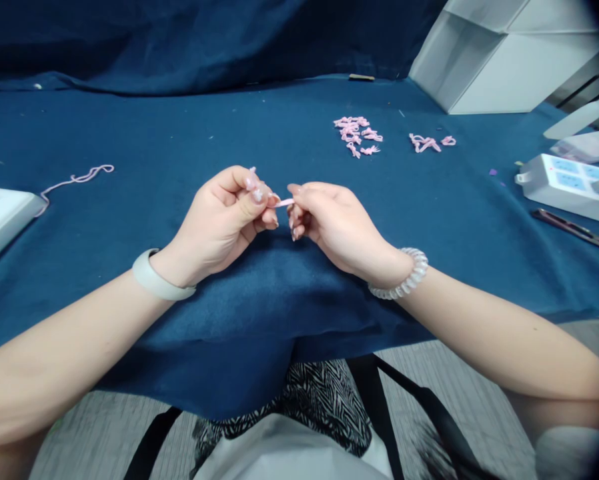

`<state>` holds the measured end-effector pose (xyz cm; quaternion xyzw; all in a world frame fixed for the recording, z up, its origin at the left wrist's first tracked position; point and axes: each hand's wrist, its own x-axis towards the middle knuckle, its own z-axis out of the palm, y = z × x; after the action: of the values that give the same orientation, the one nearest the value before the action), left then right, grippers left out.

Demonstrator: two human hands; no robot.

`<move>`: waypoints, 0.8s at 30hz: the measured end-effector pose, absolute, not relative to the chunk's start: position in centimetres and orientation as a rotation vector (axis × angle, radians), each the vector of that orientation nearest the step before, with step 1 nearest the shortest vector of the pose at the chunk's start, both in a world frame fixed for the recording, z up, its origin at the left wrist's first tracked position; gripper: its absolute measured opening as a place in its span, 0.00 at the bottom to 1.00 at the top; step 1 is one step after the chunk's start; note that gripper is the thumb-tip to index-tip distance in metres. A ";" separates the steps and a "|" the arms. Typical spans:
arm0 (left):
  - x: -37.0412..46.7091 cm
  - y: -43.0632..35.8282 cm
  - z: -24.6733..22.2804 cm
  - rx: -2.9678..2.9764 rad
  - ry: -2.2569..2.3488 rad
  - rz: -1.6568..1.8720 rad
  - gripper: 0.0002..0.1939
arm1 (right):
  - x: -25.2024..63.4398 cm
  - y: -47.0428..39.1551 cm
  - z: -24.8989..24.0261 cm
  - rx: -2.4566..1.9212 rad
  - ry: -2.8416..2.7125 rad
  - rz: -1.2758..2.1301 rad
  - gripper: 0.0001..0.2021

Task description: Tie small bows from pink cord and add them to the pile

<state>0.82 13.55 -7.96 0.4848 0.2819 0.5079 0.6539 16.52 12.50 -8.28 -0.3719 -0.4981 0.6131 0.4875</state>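
A short piece of pink cord (285, 203) stretches between my two hands, above the front part of the blue cloth. My left hand (229, 213) pinches one end between thumb and fingers, and a bit of pink pokes up over the fingertips. The other end is pinched by my right hand (332, 217), its remaining fingers curled under. Most of the cord is hidden inside the fingers. Beyond my hands lies a cluster of small knotted pink cord pieces (350, 128). A smaller group of pink cord loops (425, 143) sits to its right.
The blue cloth (144, 147) covers the table. At the left, a pink cord (87, 177) trails from a white box (4, 217). On the right are a white power strip (574, 183) and dark tweezers (574, 229). A white storage bin (509, 70) stands at the back right.
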 end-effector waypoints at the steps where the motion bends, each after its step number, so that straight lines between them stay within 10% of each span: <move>1: 0.8 13.6 -7.9 1.082 0.637 1.143 0.19 | 16.6 12.4 -8.2 -0.905 -1.265 1.420 0.17; 9: 0.6 13.6 -7.9 1.031 0.647 1.072 0.16 | 17.7 12.3 -7.8 -0.985 -1.568 1.012 0.13; 24: 0.2 13.5 -8.4 1.190 0.685 1.000 0.30 | 18.8 13.5 -7.9 -0.795 -1.505 1.498 0.14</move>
<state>0.24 13.53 -8.41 0.5262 0.3028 0.4421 0.6603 18.76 13.53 -7.90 -0.3176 -0.6014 0.5985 0.4234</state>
